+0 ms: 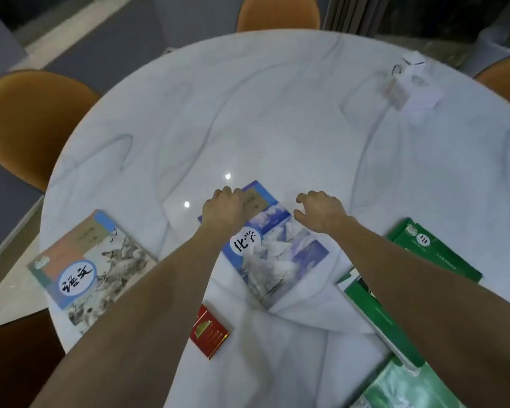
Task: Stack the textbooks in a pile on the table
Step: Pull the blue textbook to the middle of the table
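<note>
A blue textbook with a snowy mountain cover [274, 251] lies flat in the middle of the round white marble table [248, 113]. My left hand [223, 207] rests on its far left corner with the fingers curled over the edge. Beside the book's far right corner, my right hand [321, 210] hovers with fingers spread and nothing in it. Another textbook with an ink-painting cover [92, 266] lies at the left. Green textbooks lie at the right: one far right [433, 251], one under my right forearm [374, 316], one at the bottom right [404, 387].
A small red box [209, 334] lies near the front between my arms. A white tissue box [409, 83] stands at the far right of the table. Orange chairs [33, 122] surround the table at left, far side and right.
</note>
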A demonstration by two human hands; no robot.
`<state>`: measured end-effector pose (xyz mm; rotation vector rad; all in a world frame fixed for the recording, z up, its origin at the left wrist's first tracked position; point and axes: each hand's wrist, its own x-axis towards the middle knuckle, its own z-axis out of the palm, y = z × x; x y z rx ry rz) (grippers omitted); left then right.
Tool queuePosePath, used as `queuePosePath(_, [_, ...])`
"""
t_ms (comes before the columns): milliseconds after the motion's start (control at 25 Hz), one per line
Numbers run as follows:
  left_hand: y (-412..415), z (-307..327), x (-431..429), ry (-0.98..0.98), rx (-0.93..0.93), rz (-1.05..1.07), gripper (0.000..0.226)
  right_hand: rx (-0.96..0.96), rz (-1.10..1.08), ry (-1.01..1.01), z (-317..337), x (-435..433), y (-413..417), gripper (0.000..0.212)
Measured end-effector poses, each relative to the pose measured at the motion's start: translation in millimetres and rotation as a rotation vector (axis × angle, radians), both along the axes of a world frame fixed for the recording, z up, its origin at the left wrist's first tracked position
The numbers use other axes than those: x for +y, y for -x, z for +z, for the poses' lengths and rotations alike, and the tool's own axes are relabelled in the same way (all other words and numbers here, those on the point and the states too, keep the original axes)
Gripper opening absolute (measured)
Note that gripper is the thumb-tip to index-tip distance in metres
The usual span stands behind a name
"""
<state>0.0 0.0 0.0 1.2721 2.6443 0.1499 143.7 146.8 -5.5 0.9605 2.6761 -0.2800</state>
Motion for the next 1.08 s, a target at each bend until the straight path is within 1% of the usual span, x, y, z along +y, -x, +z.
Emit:
queuePosePath(40, [-2.9, -2.7, -4.2, 0.054, -0.001, 0.024, 0.025, -0.036, 0.002, 0.005, -2.9, -3.1, -0.3, 0.046])
queuePosePath(120, [-7.4, -15.5, -13.1, 0.090, -0.025, 0.065, 0.028, -0.055, 0.008, 0.026, -14.1, -6.9, -1.6, 0.047])
queuePosePath(280, [-22.1, -42.3, -35.1, 0.137, -0.060, 0.125, 0.035, -0.037, -0.027, 0.074, -33.6, -17.8, -2.9, 0.041])
queuePosePath(400, [-34.5, -52.4, -45.3, 0.053, -0.122, 0.253, 0.035, 0.022, -0.091, 0.116, -41.8, -22.2, -1.7, 0.040])
queuePosePath(520, [-45.7, -54.9, -43.4, -0.108, -0.223, 0.396, 0.036, 0.046, -0.165, 0.145, -46.4, -21.9, 2.7, 0.044])
queuePosePath(600, [-48.1, -54.5, -38.4, -0.229, -0.326, 0.547, 0.041, 0.056, -0.263, 0.202, -50.1, -18.9, 7.4, 0.048])
queuePosePath(680, [-44.5, -54.0, -33.6, -0.359, -0.468, 0.765, 0.047, 0.069, -0.360, 0.260, -53.4, -15.0, 11.4, 0.052])
queuePosePath(760, [-38.7, -56.7, -31.9, -0.425, -0.557, 0.905, 0.045, 0.083, -0.435, 0.320, -54.8, -12.2, 14.2, 0.054])
queuePosePath(920, [-34.9, -60.1, -33.4, -0.423, -0.625, 0.945, 0.028, 0.064, -0.487, 0.361, -52.6, -10.5, 16.8, 0.056])
queuePosePath(1080, [-39.2, -58.4, -34.3, -0.446, -0.684, 0.918, 0.024, 0.116, -0.556, 0.395, -48.4, -12.9, 16.3, 0.062])
